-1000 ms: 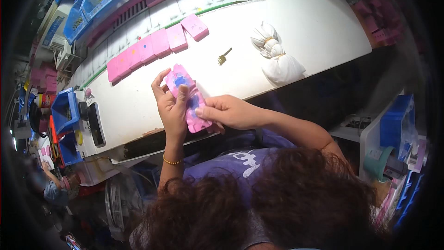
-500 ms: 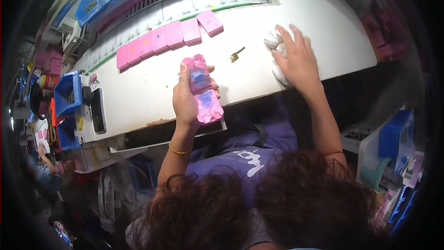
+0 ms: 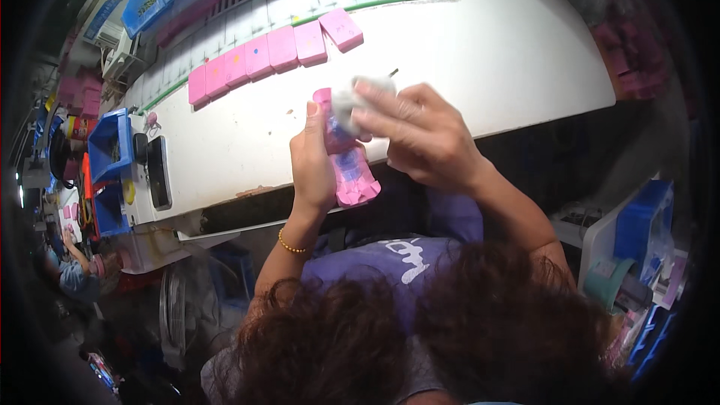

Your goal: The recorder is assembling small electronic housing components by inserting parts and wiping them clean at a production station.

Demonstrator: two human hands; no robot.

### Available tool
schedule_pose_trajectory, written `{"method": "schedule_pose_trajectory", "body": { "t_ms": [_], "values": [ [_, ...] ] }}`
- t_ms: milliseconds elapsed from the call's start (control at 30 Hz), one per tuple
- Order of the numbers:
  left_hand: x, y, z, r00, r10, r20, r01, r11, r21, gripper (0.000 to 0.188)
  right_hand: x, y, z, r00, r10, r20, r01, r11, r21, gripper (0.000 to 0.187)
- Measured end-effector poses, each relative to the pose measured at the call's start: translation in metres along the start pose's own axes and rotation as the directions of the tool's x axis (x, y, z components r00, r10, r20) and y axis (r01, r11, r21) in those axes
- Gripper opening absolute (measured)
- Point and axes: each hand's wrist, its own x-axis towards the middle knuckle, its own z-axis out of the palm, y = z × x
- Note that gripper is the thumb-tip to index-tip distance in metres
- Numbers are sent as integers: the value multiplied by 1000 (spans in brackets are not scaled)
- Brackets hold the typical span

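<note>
My left hand (image 3: pixel 310 161) grips an opened pink rubber mould (image 3: pixel 357 186), its two halves spread lengthwise with blue patches on their inner faces. In my right hand (image 3: pixel 435 135) is a soft white cloth pouch (image 3: pixel 346 105), pinched between the fingers. The pouch is at the mould's upper half and covers part of it; motion blurs the pouch, and whether it touches cannot be told. Just beyond my right fingers, the tip of a small metal piece (image 3: pixel 394 72) shows. A row of pink blocks (image 3: pixel 257 61), some with coloured dots, stretches across the table farther off.
The white table (image 3: pixel 510 52) has a chipped front edge. Behind the row runs a green strip (image 3: pixel 375 3) beside a pale panel. A dark phone (image 3: pixel 158 172) and blue bins (image 3: pixel 111 150) are at the left. Another person (image 3: pixel 79 270) works at the far left.
My right hand has lifted the white pouch from the table and brought it left to the mould. My left hand has shifted slightly right with the mould.
</note>
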Motion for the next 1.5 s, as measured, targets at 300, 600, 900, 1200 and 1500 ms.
{"method": "schedule_pose_trajectory", "body": {
  "t_ms": [300,600,900,1200,1500],
  "values": [
    [8,4,-1,995,76,-67,-71,995,74,55,3,-5,-19,967,97,235,-172,930,325,58],
    [10,-5,-8,985,121,-126,-113,991,73,54,-16,-3,-34,895,185,406,-343,867,362,50],
    [0,-19,-9,987,-116,109,132,980,-147,59,-20,-7,-20,835,505,218,-541,826,161,45],
    [-13,-29,8,966,183,181,-231,928,294,39,-36,-3,13,649,688,326,-683,337,648,33],
    [-1,-30,10,987,136,88,-151,970,190,33,-18,3,6,507,634,584,-800,93,593,29]
  ]
}}
